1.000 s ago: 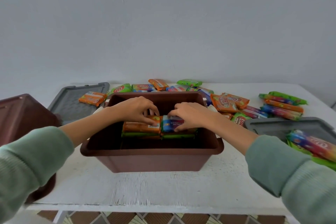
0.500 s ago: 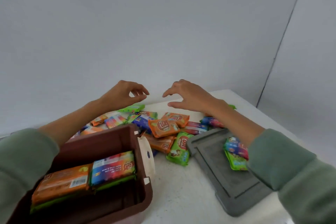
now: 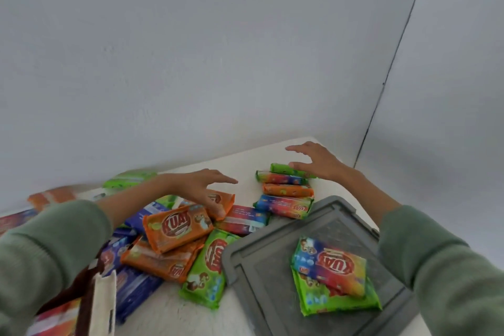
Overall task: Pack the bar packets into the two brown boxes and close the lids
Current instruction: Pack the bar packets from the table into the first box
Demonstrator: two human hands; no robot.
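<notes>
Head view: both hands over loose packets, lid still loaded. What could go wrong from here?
1. The orange packet sits tilted atop a loose pile; the left hand just behind it may knock it sliding.
2. Two packets lie on the gray lid; lifting the lid before clearing them would likely spill them.
3. The brown box is barely in view, so placing may miss.

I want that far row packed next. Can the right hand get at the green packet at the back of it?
Probably yes. The right hand hovers open right at the end of the green packet, and nothing lies on the packet or between them.
</notes>
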